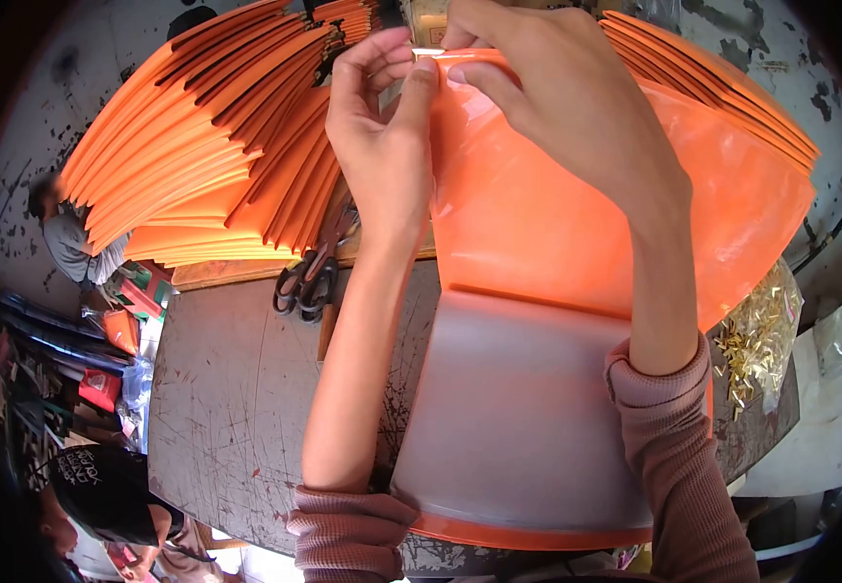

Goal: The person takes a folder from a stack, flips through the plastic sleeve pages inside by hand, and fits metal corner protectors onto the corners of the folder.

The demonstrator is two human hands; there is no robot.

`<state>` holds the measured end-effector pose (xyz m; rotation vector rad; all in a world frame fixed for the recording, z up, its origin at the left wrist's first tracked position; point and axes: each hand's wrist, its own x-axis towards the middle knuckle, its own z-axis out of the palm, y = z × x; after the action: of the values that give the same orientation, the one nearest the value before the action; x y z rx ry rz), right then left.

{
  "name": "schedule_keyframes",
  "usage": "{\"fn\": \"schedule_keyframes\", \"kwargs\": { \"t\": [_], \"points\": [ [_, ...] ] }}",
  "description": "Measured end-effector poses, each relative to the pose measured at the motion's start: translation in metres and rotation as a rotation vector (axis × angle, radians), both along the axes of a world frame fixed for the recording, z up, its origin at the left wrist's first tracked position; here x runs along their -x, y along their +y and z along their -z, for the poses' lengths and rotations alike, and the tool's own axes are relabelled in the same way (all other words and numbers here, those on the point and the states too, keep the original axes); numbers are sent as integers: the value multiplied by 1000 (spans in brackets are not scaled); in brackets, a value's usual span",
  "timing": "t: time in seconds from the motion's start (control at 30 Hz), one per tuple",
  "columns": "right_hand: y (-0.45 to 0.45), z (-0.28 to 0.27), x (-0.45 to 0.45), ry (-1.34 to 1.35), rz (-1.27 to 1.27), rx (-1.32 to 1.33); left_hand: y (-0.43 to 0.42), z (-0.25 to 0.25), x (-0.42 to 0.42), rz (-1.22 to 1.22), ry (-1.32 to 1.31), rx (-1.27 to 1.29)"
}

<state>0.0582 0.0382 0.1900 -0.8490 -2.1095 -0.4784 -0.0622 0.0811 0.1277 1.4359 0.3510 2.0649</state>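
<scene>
An orange plastic folder cover (547, 185) stands raised at the far side of the table, its grey translucent part (528, 398) lying toward me. My left hand (382, 136) pinches the cover's upper left corner, thumb in front and the other fingers partly curled behind. From the right, my right hand (576, 107) grips the same top edge between thumb and fingers. A small shiny metal strip (428, 51) shows at the corner between both hands; the fingertips partly hide it.
Stacks of orange covers (197, 136) rise at left, with more covers (722, 87) behind at right. Black-handled scissors (314, 272) lie left of my forearm. A clear bag of small gold metal pieces (761, 335) sits at right. Two other people (71, 233) are at the left.
</scene>
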Motion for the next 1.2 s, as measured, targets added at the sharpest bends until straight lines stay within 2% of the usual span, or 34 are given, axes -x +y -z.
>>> {"fn": "schedule_keyframes", "kwargs": {
  "t": [0.03,0.17,0.33,0.43,0.5,0.7,0.77,0.83,0.9,1.03,1.2],
  "points": [
    [2,-1,0,8,-7,69,1,0,1,-1,1,0],
    [5,3,-2,11,-16,8,6,0,9,-14,107,22],
    [-6,-1,3,143,52,116,3,-5,14,10,163,72],
    [0,2,3,134,58,15,4,-4,17,139,100,116],
    [-3,1,6,141,65,-19,9,-2,20,331,36,133],
    [-11,2,12,135,107,-95,7,0,17,583,-82,197],
    [-10,0,11,136,85,-100,7,-1,18,552,-66,187],
    [-4,-3,8,155,124,77,6,-3,19,523,-46,175],
    [3,-1,3,141,69,34,3,-7,24,476,68,145],
    [6,1,1,115,-10,-83,2,-12,24,328,64,101],
    [0,-1,2,100,102,20,10,-5,25,276,87,112]
  ]
}}
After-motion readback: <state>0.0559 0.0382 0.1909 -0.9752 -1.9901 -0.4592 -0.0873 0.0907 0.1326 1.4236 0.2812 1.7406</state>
